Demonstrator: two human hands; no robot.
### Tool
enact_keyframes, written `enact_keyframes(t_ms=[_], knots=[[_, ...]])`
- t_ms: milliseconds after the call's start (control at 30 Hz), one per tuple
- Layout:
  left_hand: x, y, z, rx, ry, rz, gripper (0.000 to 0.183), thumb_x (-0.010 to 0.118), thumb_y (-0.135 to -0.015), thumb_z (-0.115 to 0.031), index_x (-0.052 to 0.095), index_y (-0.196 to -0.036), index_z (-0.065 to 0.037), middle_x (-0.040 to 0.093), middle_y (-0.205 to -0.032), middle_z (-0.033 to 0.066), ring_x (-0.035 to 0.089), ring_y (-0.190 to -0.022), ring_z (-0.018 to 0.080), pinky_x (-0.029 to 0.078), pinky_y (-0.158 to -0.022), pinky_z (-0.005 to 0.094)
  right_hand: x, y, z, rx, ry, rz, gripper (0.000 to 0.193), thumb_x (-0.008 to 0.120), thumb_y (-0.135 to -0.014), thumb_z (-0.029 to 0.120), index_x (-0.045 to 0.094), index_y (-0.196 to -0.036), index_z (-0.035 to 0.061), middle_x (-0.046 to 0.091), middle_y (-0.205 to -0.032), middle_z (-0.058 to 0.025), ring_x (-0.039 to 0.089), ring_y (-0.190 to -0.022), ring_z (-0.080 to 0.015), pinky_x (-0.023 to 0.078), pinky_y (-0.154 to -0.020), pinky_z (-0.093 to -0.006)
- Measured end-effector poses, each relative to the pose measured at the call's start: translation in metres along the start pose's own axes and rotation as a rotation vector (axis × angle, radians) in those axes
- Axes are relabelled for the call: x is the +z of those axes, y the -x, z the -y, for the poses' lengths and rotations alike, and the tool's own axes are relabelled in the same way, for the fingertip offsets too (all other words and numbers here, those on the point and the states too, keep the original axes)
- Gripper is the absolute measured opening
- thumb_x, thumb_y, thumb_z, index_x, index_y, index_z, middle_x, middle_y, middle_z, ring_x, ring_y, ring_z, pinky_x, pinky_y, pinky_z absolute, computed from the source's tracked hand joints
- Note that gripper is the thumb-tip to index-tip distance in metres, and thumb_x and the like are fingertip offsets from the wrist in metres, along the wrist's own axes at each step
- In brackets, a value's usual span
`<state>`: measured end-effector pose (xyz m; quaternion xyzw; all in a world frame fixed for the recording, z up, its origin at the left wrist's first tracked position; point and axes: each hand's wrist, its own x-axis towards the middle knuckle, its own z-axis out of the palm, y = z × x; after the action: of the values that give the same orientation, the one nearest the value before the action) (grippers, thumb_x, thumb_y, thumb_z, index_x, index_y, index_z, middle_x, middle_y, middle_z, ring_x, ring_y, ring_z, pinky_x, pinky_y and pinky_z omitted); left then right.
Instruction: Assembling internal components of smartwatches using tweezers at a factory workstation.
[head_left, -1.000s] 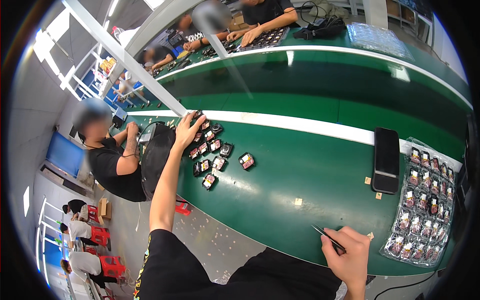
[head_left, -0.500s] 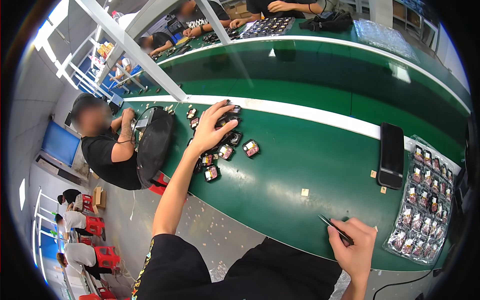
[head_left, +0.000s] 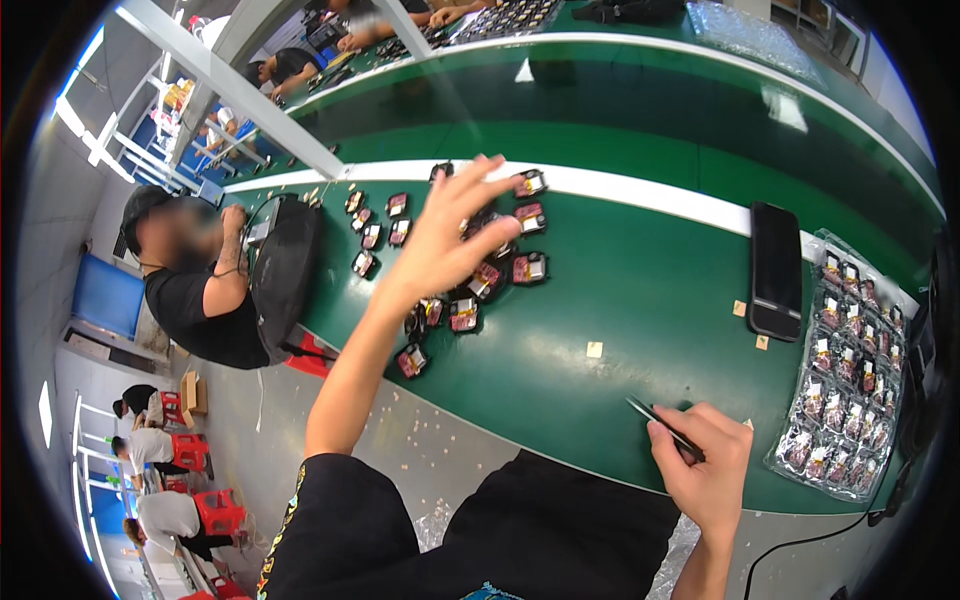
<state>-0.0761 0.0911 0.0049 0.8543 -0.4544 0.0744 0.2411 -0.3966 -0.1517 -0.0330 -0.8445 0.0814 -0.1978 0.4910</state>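
Well left of the clear tray (head_left: 800, 470), the left hand (head_left: 450, 235), fingers apart, partly hides several black modules (head_left: 486, 282), while nearer it the right hand (head_left: 705, 470) clamps partly covered tweezers (head_left: 643, 409)

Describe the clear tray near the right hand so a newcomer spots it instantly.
Find the near green table and go to its right end, past the long black case. There lies the clear plastic tray, to the right of the right hand. Its small packed parts sit in rows, unlike the loose parts around the left hand.
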Motion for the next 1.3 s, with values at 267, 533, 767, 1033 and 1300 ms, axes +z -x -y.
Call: enact_keyframes(t_ms=[267, 533, 767, 1033, 1300], knots=[[-0.036, 0.177, -0.033, -0.287, -0.308, -0.338, 0.058, 0.098, -0.077, -0.034, 0.075, -0.12, -0.002, 0.069, -0.117, 0.0157, 0.069, -0.111, 0.0357, 0.055, -0.099, 0.0458, 0.001, -0.003, -0.003, 0.015, 0.04, -0.026, 0.02, 0.085, -0.084, -0.004, 0.084, -0.104, -0.0031, 0.065, -0.071, -0.0036, 0.045, -0.048, -0.0073, 0.031, -0.046, -0.0275], [0.01, 0.178, -0.077, -0.319, -0.196, -0.218, 0.052, 0.095, -0.078, -0.017, 0.078, -0.125, -0.004, 0.071, -0.111, 0.011, 0.066, -0.1, 0.0287, 0.053, -0.091, 0.0414, -0.002, 0.002, -0.003, -0.034, 0.052, -0.032, 0.021, 0.085, -0.084, -0.004, 0.084, -0.104, -0.003, 0.065, -0.071, -0.0045, 0.045, -0.048, -0.0074, 0.031, -0.046, -0.0278], [0.047, 0.083, -0.122, 0.137, 0.164, 0.109, 0.063, 0.086, -0.081, -0.012, 0.071, -0.142, -0.004, 0.067, -0.121, 0.0121, 0.065, -0.101, 0.0303, 0.053, -0.088, 0.042, -0.015, 0.004, -0.005, 0.035, -0.051, -0.178, 0.018, 0.084, -0.087, -0.005, 0.084, -0.105, -0.0042, 0.065, -0.07, -0.003, 0.048, -0.052, -0.0042, 0.031, -0.049, -0.0244], [0.071, 0.015, -0.122, 0.394, 0.348, 0.356, 0.069, 0.096, -0.079, -0.024, 0.072, -0.141, -0.005, 0.066, -0.123, 0.0095, 0.064, -0.104, 0.0272, 0.051, -0.089, 0.0405, -0.024, -0.004, -0.008, 0.108, -0.096, -0.184, 0.017, 0.085, -0.088, -0.005, 0.084, -0.105, -0.004, 0.066, -0.07, -0.0032, 0.051, -0.051, -0.0041, 0.034, -0.048, -0.0241], [0.075, 0.008, -0.118, 0.402, 0.403, 0.385, 0.064, 0.1, -0.071, -0.033, 0.079, -0.125, -0.006, 0.073, -0.111, 0.0074, 0.066, -0.093, 0.0248, 0.047, -0.082, 0.0378, -0.022, -0.009, -0.014, 0.081, -0.069, -0.13, 0.018, 0.085, -0.087, -0.005, 0.085, -0.105, -0.0026, 0.065, -0.069, -0.0031, 0.05, -0.048, -0.0046, 0.033, -0.044, -0.0242]])
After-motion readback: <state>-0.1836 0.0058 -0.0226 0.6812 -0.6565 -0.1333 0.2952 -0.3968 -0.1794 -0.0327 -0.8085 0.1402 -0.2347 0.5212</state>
